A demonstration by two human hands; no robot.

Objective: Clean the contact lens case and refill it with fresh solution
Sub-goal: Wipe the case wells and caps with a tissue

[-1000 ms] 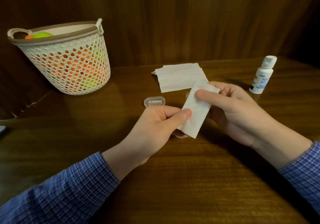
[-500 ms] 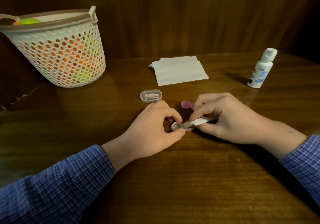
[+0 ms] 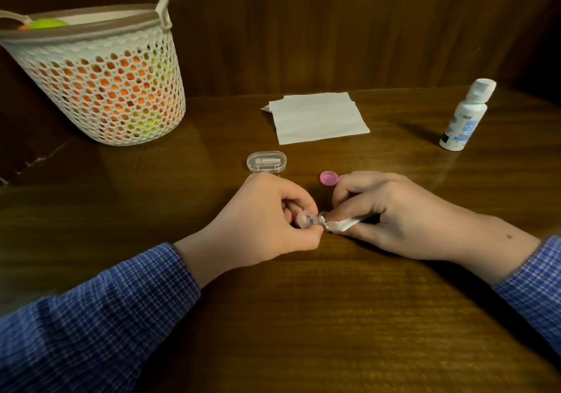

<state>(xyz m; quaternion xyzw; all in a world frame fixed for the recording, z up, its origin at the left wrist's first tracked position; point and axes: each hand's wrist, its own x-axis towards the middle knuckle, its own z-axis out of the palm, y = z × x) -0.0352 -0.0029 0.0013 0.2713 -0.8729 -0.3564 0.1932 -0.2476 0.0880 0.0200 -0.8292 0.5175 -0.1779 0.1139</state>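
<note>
Wiping is under way: just in front of the pink cap (image 3: 329, 177), the left hand (image 3: 267, 225) pinches the lens case (image 3: 309, 219) while the right hand (image 3: 391, 213) clamps a rolled tissue (image 3: 343, 225) into one well. Next, probably the other well, then solution from the bottle (image 3: 466, 116), far right of the cap.

head view, angled down, close over table (image 3: 303, 316)
</note>
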